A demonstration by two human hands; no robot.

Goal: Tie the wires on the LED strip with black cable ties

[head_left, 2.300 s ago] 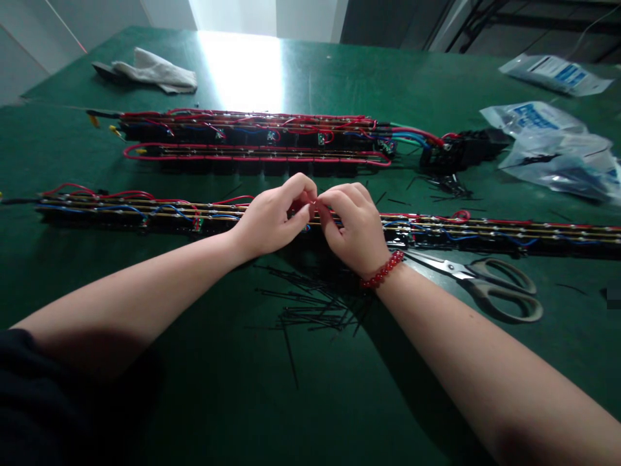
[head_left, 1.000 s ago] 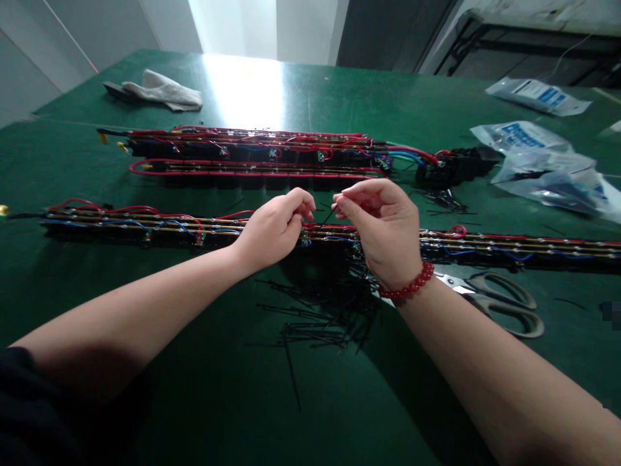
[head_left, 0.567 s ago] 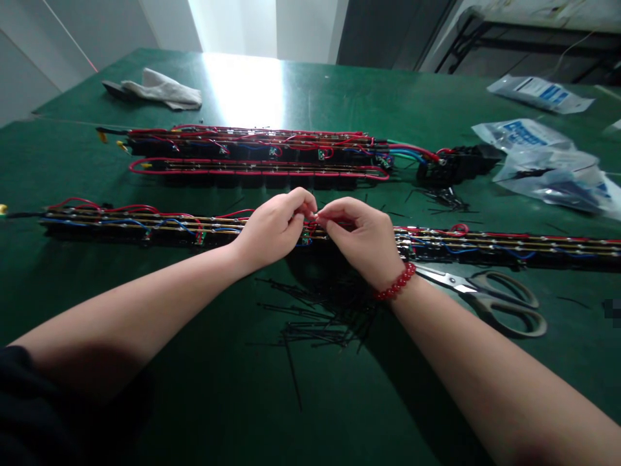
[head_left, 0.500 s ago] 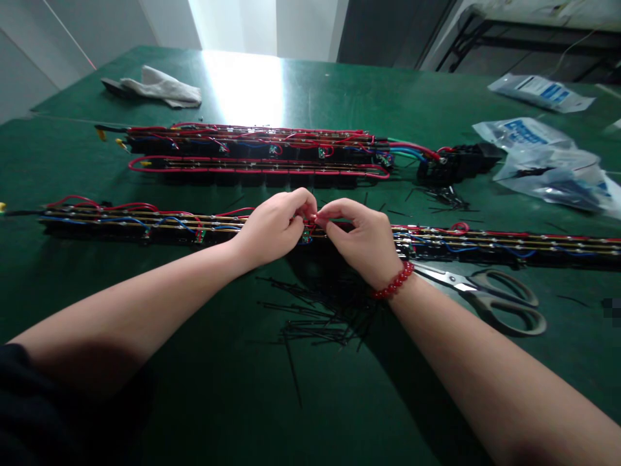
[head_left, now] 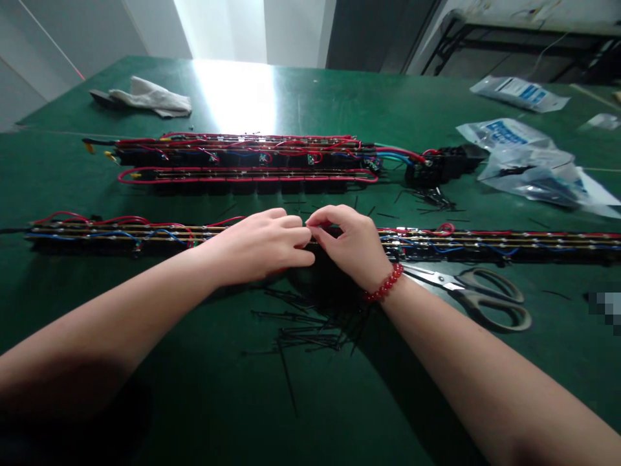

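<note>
A long black bar assembly (head_left: 485, 244) with brass-coloured rods and red and blue wires lies across the green table. Over its middle is my left hand (head_left: 269, 243), back upward and fingers curled, covering that stretch of wiring. What those fingers hold is hidden. Beside it, my right hand (head_left: 347, 239) pinches thumb and forefinger together near the left knuckles, on something too small to make out. Below both hands spreads a loose pile of thin black cable ties (head_left: 305, 336). Scissors (head_left: 466, 288) lie closed by my right wrist.
Behind stands a second wired assembly (head_left: 242, 155), its thick cables leading to a black connector (head_left: 444, 163). Plastic bags (head_left: 528, 162) lie at the right, a white cloth (head_left: 150, 97) at the far left. Black offcuts (head_left: 434, 197) are scattered between the assemblies on the green table (head_left: 194, 414).
My left hand has turned back upward and slid lower, hiding the red wire and small circuit board that showed between the hands. My right hand keeps its pinch. The view has shifted slightly.
</note>
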